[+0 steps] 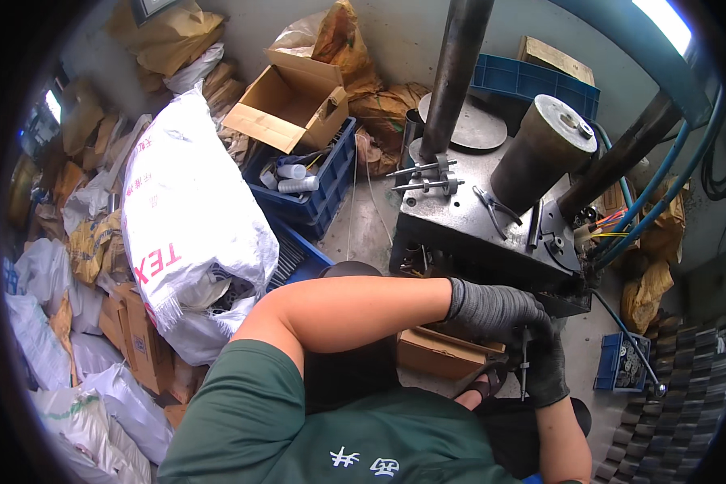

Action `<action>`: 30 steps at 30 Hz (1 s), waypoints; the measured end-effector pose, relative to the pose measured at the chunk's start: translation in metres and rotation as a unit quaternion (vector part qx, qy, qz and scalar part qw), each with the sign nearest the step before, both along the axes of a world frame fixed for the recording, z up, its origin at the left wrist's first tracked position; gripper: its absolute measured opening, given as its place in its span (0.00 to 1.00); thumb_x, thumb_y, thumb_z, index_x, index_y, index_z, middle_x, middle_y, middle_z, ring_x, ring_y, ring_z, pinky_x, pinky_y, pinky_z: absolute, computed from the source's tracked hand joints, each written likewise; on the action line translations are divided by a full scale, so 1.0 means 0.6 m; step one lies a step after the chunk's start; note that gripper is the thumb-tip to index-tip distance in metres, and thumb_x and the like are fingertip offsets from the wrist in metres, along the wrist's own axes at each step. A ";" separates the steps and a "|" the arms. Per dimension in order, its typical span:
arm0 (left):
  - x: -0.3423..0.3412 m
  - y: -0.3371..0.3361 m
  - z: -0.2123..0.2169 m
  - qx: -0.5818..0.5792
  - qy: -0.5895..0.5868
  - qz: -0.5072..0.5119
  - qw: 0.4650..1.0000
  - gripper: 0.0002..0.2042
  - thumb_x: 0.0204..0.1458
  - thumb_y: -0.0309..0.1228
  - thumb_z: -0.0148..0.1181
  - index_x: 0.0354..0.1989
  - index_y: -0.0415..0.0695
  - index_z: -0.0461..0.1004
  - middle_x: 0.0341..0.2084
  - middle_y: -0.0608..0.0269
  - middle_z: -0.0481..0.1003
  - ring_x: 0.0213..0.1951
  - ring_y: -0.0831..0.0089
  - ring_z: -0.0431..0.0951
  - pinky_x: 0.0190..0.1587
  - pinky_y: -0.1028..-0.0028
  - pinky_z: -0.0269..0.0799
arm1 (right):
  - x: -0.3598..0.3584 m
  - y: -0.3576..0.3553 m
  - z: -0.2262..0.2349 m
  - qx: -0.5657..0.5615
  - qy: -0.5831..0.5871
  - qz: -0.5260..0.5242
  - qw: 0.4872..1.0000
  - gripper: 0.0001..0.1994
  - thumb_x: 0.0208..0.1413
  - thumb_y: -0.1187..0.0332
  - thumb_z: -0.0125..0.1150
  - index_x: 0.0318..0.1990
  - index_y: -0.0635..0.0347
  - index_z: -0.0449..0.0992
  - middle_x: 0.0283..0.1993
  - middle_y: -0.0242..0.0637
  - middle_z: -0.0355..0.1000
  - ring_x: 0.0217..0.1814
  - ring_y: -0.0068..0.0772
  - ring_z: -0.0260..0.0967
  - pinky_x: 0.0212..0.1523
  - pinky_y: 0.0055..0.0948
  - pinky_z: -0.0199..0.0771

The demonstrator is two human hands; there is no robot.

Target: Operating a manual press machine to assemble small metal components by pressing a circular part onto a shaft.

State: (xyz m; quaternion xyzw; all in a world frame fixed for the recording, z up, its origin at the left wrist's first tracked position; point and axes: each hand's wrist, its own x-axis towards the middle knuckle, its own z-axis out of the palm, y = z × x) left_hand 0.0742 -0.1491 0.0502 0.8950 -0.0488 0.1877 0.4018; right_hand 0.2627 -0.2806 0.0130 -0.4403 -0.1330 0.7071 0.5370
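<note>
thin dark metal rod upright | left hand, right hand: gloved fingers closed on it

Both my hands gloved, dark grey. Left hand reaches across in front of me, closed over the top of a thin metal rod. Right hand grips the same rod lower down. Cardboard box just beneath. Steel machine table directly beyond, pliers lying on it.

even, fairly bright daylight, glaring white strip of light at far right, soft shadows under the grey metal machine block, heavy fisheye bending, black vignette around rim, edges slightly blurred
</note>
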 end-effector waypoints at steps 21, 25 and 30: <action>0.036 0.055 0.004 0.044 0.089 0.229 0.968 0.14 0.47 0.37 0.70 0.35 0.39 0.79 0.28 0.52 0.79 0.33 0.60 0.82 0.41 0.66 0.79 | 0.025 0.043 -0.020 0.199 -0.193 -0.114 0.954 0.30 0.69 0.48 0.50 0.67 0.65 0.67 0.54 0.42 0.76 0.54 0.33 0.74 0.60 0.37 0.71; 0.035 0.048 0.000 0.094 0.073 0.298 0.947 0.09 0.46 0.33 0.68 0.30 0.41 0.78 0.24 0.55 0.77 0.28 0.63 0.79 0.36 0.68 0.78 | 0.061 0.018 0.003 0.257 -0.160 -0.090 0.949 0.22 0.69 0.58 0.55 0.62 0.66 0.71 0.38 0.38 0.77 0.43 0.29 0.74 0.53 0.32 0.74; 0.035 0.039 0.004 0.043 0.024 0.284 0.957 0.09 0.46 0.30 0.71 0.32 0.40 0.78 0.24 0.60 0.73 0.28 0.70 0.75 0.33 0.69 0.74 | 0.043 0.003 0.014 0.201 -0.225 -0.111 0.947 0.19 0.69 0.59 0.58 0.59 0.64 0.73 0.36 0.35 0.78 0.42 0.25 0.74 0.50 0.27 0.75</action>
